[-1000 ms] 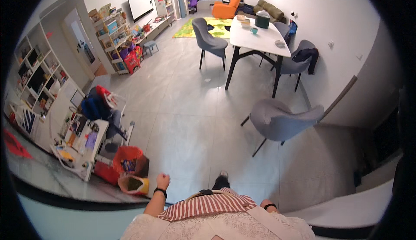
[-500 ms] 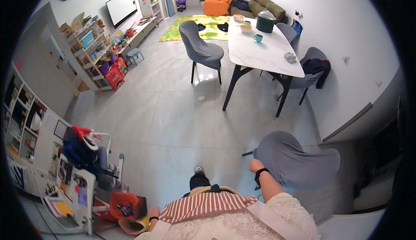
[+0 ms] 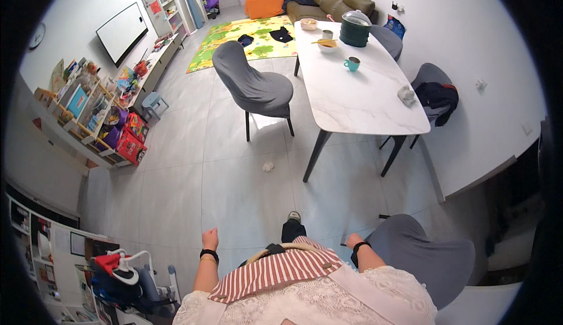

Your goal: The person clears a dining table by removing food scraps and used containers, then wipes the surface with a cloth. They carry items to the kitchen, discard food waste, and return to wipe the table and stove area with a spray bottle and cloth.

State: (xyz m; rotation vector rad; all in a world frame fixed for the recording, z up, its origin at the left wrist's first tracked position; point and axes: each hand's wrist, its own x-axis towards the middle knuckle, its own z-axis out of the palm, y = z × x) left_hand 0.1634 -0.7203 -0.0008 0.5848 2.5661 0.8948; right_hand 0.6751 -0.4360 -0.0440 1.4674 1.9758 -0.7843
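Note:
My left hand (image 3: 210,240) hangs ahead of my body over the floor, its fingers curled into a loose fist with nothing visible in them. My right hand (image 3: 354,241), also curled and seemingly holding nothing, is beside a grey-covered chair (image 3: 422,257); I cannot tell whether it touches the chair. Dark bands circle both wrists. Between the hands, my shoe (image 3: 294,216) steps forward on the tiles. A crumpled white wad (image 3: 268,166) lies on the floor farther ahead.
A white table (image 3: 363,102) ahead right carries a dark green pot (image 3: 355,29), bowls and a teal cup (image 3: 352,63). A grey chair (image 3: 258,87) stands left of it. Toy shelves (image 3: 88,105) line the left wall; a child's desk chair (image 3: 132,284) is near left.
I have moved forward, and the table and the white wad appear nearer. My left hand has swung up and forward, away from the orange-red bag at the desk. My right hand stays near the chair.

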